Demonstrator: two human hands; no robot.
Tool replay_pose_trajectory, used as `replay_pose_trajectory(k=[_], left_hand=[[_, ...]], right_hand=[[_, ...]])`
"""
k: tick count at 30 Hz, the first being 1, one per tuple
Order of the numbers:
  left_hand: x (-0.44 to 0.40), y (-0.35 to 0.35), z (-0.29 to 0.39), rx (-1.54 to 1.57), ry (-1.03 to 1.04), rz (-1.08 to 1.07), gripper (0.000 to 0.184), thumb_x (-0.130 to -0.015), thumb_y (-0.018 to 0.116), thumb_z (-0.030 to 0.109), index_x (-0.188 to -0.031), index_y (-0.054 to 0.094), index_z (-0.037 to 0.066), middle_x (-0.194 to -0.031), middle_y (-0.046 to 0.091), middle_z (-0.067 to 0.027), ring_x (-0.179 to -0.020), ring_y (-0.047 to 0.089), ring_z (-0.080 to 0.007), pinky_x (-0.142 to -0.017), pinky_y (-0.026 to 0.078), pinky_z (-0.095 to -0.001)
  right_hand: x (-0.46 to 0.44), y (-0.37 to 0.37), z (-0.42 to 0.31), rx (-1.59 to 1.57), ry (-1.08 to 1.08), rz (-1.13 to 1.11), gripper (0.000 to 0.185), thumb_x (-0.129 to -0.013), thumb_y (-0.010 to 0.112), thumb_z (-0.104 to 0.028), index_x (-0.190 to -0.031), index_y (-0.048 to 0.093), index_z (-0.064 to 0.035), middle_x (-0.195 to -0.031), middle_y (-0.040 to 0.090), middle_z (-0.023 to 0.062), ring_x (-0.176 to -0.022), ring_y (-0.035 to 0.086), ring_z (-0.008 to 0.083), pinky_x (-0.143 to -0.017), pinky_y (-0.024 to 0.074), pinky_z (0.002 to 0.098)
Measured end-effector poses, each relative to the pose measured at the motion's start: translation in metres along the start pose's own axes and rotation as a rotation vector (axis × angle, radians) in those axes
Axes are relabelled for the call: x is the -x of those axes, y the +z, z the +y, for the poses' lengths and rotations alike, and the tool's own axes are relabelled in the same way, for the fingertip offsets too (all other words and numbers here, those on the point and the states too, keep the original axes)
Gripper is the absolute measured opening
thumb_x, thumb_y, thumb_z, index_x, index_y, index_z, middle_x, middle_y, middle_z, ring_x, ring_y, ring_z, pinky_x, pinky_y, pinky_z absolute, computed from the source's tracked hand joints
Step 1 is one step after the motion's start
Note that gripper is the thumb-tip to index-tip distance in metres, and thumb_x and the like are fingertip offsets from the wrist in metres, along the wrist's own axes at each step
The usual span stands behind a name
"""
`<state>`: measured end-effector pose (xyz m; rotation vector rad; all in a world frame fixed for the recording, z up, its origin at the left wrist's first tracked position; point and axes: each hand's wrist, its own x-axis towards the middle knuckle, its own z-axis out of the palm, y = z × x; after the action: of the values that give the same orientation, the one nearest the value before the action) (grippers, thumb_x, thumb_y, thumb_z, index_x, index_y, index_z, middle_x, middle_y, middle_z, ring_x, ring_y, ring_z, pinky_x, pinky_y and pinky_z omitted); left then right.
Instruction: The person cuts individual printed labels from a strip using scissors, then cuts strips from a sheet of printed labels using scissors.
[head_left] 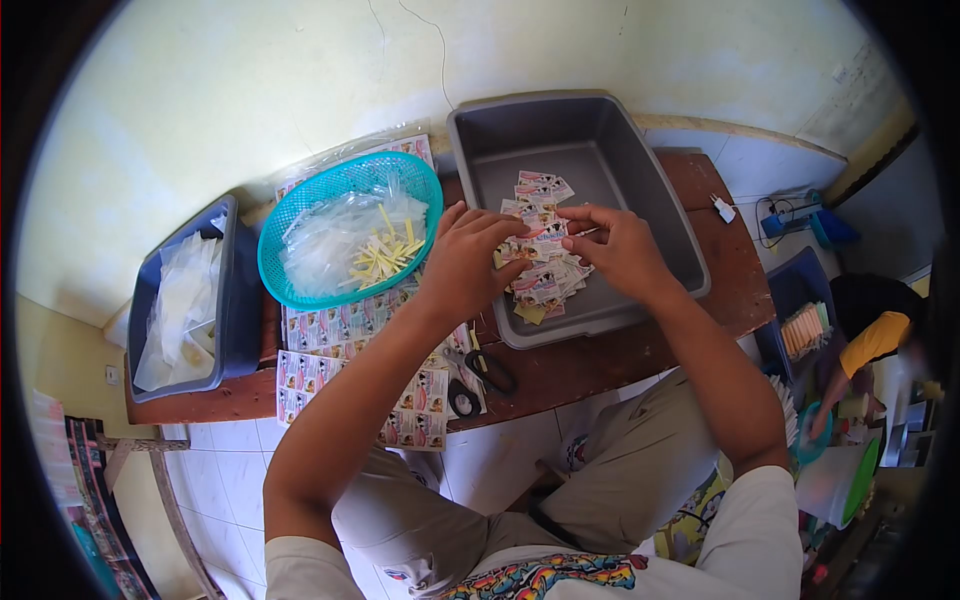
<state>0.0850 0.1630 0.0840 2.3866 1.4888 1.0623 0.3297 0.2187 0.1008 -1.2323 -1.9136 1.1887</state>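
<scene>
Over the grey tub [600, 160], my two hands meet at a small printed paper label [545, 236]. My left hand [470, 255] curls its fingers and thumb at the label's left edge. On the opposite edge, the index finger and thumb of my right hand [625, 250] pinch it. Beneath them lies a loose pile of cut labels [545, 290] with pink, white and yellow print, spreading up the tub's floor. Scissors [485, 372] with black handles rest on the table by the tub's near left corner.
A turquoise basket [268, 262] holds clear plastic bags and yellow paper strips [385, 260]. Uncut label sheets [415, 400] lie below it on the brown wooden table [590, 375]. A dark blue bin [232, 345] with plastic stands left. At right, another person's yellow sleeve [873, 342] shows.
</scene>
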Motion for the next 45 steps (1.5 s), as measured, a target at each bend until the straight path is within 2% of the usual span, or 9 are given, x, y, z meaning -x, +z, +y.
replay_pose_trajectory(k=[14, 22, 32, 34, 38, 40, 41, 44, 45], left_hand=[[0.002, 0.012, 0.003, -0.024, -0.038, -0.026, 0.038, -0.083, 0.088, 0.025, -0.118, 0.075, 0.016, -0.120, 0.075, -0.0045, -0.120, 0.068, -0.0257, -0.123, 0.030, -0.0578], [0.004, 0.013, 0.000, -0.038, -0.054, -0.069, 0.042, -0.084, 0.088, 0.029, -0.122, 0.074, 0.015, -0.129, 0.073, -0.0057, -0.128, 0.065, -0.0257, -0.123, 0.027, -0.0612], [0.003, 0.009, 0.005, -0.014, -0.052, 0.006, 0.030, -0.090, 0.083, 0.026, -0.116, 0.076, 0.013, -0.119, 0.076, -0.0069, -0.118, 0.069, -0.0266, -0.123, 0.030, -0.0569], [0.003, 0.002, 0.009, 0.020, -0.059, 0.042, 0.027, -0.092, 0.082, 0.024, -0.115, 0.076, 0.012, -0.119, 0.076, -0.0072, -0.118, 0.069, -0.0266, -0.123, 0.030, -0.0553], [0.010, -0.021, 0.014, 0.031, -0.080, 0.072, 0.026, -0.092, 0.080, 0.022, -0.115, 0.076, 0.011, -0.118, 0.077, -0.0087, -0.116, 0.070, -0.0279, -0.121, 0.032, -0.0563], [0.015, -0.038, 0.015, -0.024, -0.087, 0.130, 0.025, -0.092, 0.080, 0.017, -0.115, 0.076, 0.009, -0.115, 0.078, -0.0113, -0.110, 0.073, -0.0305, -0.112, 0.046, -0.0516], [0.019, -0.048, 0.016, -0.038, -0.099, 0.131, 0.025, -0.092, 0.080, 0.017, -0.115, 0.076, 0.009, -0.115, 0.078, -0.0113, -0.110, 0.073, -0.0305, -0.112, 0.046, -0.0516], [0.034, -0.073, 0.016, 0.067, -0.097, 0.187, 0.023, -0.092, 0.079, 0.009, -0.114, 0.076, 0.006, -0.111, 0.078, -0.0144, -0.101, 0.076, -0.0336, -0.086, 0.059, -0.0384], [0.041, -0.079, 0.016, 0.055, -0.110, 0.194, 0.023, -0.092, 0.079, 0.009, -0.114, 0.076, 0.006, -0.111, 0.078, -0.0144, -0.101, 0.076, -0.0336, -0.086, 0.059, -0.0384]], right_hand=[[0.007, -0.004, 0.002, 0.055, 0.015, -0.013, 0.046, -0.096, 0.077, -0.007, -0.140, 0.067, -0.0021, -0.111, 0.075, 0.0096, -0.089, 0.073, 0.0105, -0.075, 0.0612, 0.0270], [0.011, -0.005, 0.000, 0.179, -0.020, 0.069, 0.045, -0.092, 0.081, -0.009, -0.135, 0.071, -0.0061, -0.110, 0.078, 0.0113, -0.092, 0.078, 0.0177, -0.077, 0.0630, 0.0310], [0.014, -0.003, -0.011, 0.161, -0.034, 0.042, 0.042, -0.092, 0.081, -0.013, -0.133, 0.072, -0.0058, -0.107, 0.079, 0.0111, -0.089, 0.078, 0.0180, -0.077, 0.0621, 0.0315], [0.015, 0.002, -0.020, 0.179, -0.091, 0.045, 0.042, -0.096, 0.078, -0.012, -0.136, 0.070, -0.0031, -0.106, 0.078, 0.0102, -0.089, 0.073, 0.0119, -0.075, 0.0612, 0.0285], [0.009, 0.021, -0.039, 0.118, -0.203, 0.064, 0.039, -0.094, 0.078, -0.014, -0.132, 0.073, -0.0047, -0.105, 0.079, 0.0109, -0.087, 0.077, 0.0174, -0.078, 0.0607, 0.0305], [0.008, 0.034, -0.048, -0.031, -0.280, 0.089, 0.037, -0.095, 0.077, -0.013, -0.131, 0.074, -0.0057, -0.107, 0.079, 0.0108, -0.088, 0.076, 0.0156, -0.079, 0.0606, 0.0300], [0.009, 0.041, -0.054, -0.042, -0.286, 0.076, 0.037, -0.095, 0.077, -0.013, -0.131, 0.074, -0.0057, -0.107, 0.079, 0.0108, -0.088, 0.076, 0.0156, -0.079, 0.0606, 0.0300], [0.013, 0.056, -0.072, -0.065, -0.360, 0.049, 0.036, -0.095, 0.077, -0.013, -0.130, 0.074, -0.0066, -0.107, 0.079, 0.0102, -0.087, 0.075, 0.0145, -0.079, 0.0605, 0.0295], [0.014, 0.062, -0.076, -0.051, -0.378, 0.036, 0.036, -0.095, 0.077, -0.013, -0.130, 0.074, -0.0065, -0.106, 0.078, 0.0100, -0.086, 0.075, 0.0148, -0.078, 0.0605, 0.0295]])
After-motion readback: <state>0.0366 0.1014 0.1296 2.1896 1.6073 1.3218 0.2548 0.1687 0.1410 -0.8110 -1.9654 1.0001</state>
